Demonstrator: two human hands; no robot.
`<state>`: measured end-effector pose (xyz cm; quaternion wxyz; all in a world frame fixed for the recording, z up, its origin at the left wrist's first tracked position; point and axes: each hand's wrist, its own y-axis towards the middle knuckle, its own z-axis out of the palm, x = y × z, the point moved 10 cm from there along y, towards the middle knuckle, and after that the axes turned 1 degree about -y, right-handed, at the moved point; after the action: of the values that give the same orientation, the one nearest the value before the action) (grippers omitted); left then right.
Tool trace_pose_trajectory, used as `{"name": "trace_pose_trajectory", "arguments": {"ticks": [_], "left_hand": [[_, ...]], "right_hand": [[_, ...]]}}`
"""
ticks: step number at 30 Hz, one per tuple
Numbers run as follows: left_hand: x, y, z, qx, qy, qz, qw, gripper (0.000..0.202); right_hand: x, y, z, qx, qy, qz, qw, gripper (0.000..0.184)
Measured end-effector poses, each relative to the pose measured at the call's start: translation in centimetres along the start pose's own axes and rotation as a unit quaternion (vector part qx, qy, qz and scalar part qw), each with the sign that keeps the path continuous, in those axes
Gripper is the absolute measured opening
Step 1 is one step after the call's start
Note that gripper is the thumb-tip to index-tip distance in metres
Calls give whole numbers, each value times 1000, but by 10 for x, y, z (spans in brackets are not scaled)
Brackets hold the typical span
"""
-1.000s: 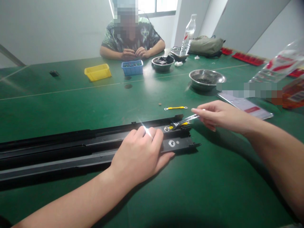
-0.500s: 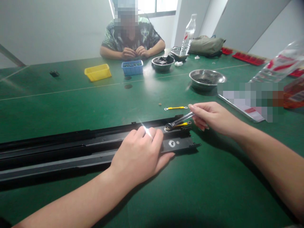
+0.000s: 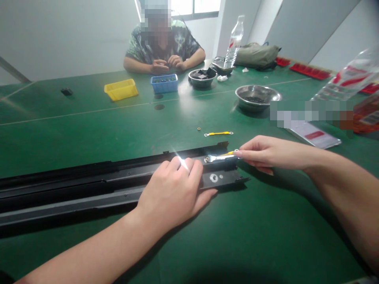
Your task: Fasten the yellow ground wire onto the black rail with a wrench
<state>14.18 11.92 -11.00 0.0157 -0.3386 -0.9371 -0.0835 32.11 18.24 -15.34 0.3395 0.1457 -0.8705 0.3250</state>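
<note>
Across the end of the long black metal rail lies my left hand, its fingers curled over the channel and thumb along the near side. My right hand pinches a small silver wrench by its far end. The wrench head sits at a small brass-coloured nut inside the rail; whether it grips the nut, I cannot tell. Beside the wrench runs a yellow wire with a ring terminal, partly hidden. A second yellow wire with ring terminals and a loose nut lie beyond the rail.
Farther back stand a yellow bin, a blue bin and metal bowls. Water bottles and a flat white-and-red item are to the right. A person sits across the green table.
My right hand has lowered and turned the wrench, whose handle now lies flatter along the rail. The left hand stays put. Across the table, the person's hands have moved slightly.
</note>
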Motion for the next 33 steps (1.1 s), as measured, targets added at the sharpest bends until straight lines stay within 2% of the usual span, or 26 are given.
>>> {"name": "trace_pose_trajectory", "arguments": {"ticks": [8, 14, 18, 22, 24, 28, 33], "left_hand": [[0, 0, 0, -2, 1, 1, 1000, 50], [0, -1, -1, -7, -3, 2, 1000, 50], [-1, 0, -1, -8, -1, 2, 1000, 51], [-1, 1, -1, -10, -1, 4, 1000, 50], [-1, 0, -1, -9, -3, 3, 1000, 50], [0, -1, -2, -8, -2, 2, 1000, 49], [-1, -1, -2, -5, 1, 2, 1000, 49]], "right_hand": [[-2, -5, -3, -2, 13, 18, 1000, 52], [-2, -7, -6, -8, 12, 20, 1000, 57], [-1, -7, -22, -86, 43, 15, 995, 57], [6, -8, -40, -198, 74, -19, 977, 57], [12, -9, -43, -233, 92, -40, 967, 57], [19, -8, -41, -259, 105, -66, 958, 60], [20, -4, -36, -253, 114, -83, 957, 60]]}}
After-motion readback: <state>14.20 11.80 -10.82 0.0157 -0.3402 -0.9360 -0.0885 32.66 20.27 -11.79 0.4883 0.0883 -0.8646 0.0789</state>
